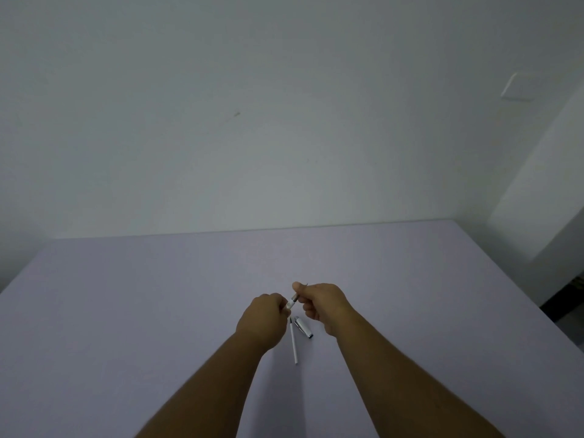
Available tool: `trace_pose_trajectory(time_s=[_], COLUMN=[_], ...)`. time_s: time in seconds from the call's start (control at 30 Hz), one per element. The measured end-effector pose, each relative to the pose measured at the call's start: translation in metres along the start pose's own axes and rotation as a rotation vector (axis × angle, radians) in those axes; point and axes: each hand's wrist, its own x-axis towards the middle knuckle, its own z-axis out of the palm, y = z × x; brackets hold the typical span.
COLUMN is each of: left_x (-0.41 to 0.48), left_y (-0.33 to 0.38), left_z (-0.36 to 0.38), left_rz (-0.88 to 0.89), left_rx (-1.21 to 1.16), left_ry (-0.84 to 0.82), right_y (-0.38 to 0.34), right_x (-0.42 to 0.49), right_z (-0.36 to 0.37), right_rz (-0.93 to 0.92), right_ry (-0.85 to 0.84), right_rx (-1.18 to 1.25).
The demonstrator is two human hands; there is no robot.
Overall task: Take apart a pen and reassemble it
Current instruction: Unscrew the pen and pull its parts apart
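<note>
Both of my hands are raised over the lilac table (pixel 126 295) with a pen body (pixel 292 301) held between them. My left hand (pixel 264 317) grips its white lower end. My right hand (pixel 322 303) pinches the darker upper section, and a thin tip pokes out past my right thumb. On the table just below the hands lies a thin white refill (pixel 294 341), pointing toward me. Beside it, to the right, lies a white and silver pen cap (pixel 304 327), tilted.
A pale wall (pixel 284 121) rises behind the table's far edge, with a white switch plate (pixel 518 86) at the upper right. The table's right edge drops to a dark floor (pixel 565 301).
</note>
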Motion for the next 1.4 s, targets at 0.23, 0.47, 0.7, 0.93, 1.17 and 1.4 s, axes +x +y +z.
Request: trace_pose_trajectory(time_s=[0.23, 0.47, 0.7, 0.93, 1.17, 1.4], left_x=[-0.003, -0.005, -0.005, -0.003, -0.004, -0.002], left_y=[0.0, -0.001, -0.003, -0.005, -0.011, -0.012], left_z=[0.0, 0.0, 0.0, 0.003, 0.006, 0.008], left_rz=[-0.007, -0.008, -0.005, 0.001, 0.012, 0.066], left_rx=[-0.001, -0.006, -0.014, -0.021, -0.082, -0.13], left_ry=[0.004, 0.001, 0.001, 0.003, -0.005, -0.03], right_y=[0.005, 0.008, 0.01, 0.012, 0.005, 0.003], right_x=[-0.002, -0.002, -0.003, -0.004, -0.001, -0.002], right_z=[0.0, 0.0, 0.003, 0.004, -0.004, 0.001], right_rz=[-0.048, -0.093, -0.097, -0.064, -0.13, -0.17], right_ry=[-0.032, -0.042, -0.039, -0.078, -0.044, -0.002], right_rx=[0.069, 0.024, -0.006, -0.011, 0.063, 0.065])
